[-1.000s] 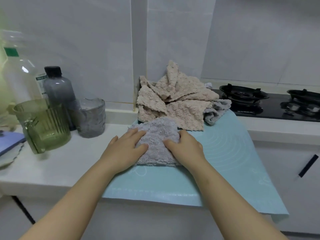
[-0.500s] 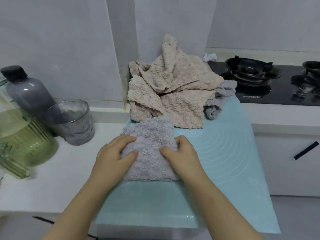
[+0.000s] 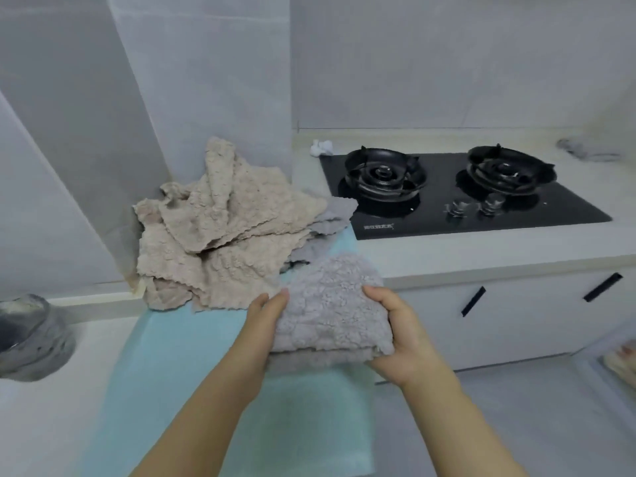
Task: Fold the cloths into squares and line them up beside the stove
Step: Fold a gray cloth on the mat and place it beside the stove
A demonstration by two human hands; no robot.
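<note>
A kitchen counter [image 3: 447,256] seen from above, through the eyes of a person folding laundry. Both hands hold a folded grey cloth [image 3: 330,311] between them. The left hand [image 3: 265,315] pinches its left edge. The right hand [image 3: 399,342] grasps its right edge, thumb on top and fingers curled beneath.

The cloth is close to square, with no strong long axis. Its near edge, where the stacked layers show, runs side to side from hand to hand and faces the person. Its rounded far edge points away, toward the strip of counter in front of the stove [image 3: 464,194]. It appears raised off the surface, over the right edge of a pale blue mat [image 3: 192,373].

Behind and to the left, a pile [image 3: 220,228] of crumpled beige cloths rests at the back of the mat, against the wall. The black two-burner stove lies to the right of the pile. A grey cup [image 3: 31,339] stands at far left. White cabinet [image 3: 516,321] fronts with black handles show below the counter.

Half a second ago the cloth lay flat on the mat, just in front of the pile, with both hands resting on top. Now it is picked up and carried right, nearer the stove, and the view has turned right with it.
</note>
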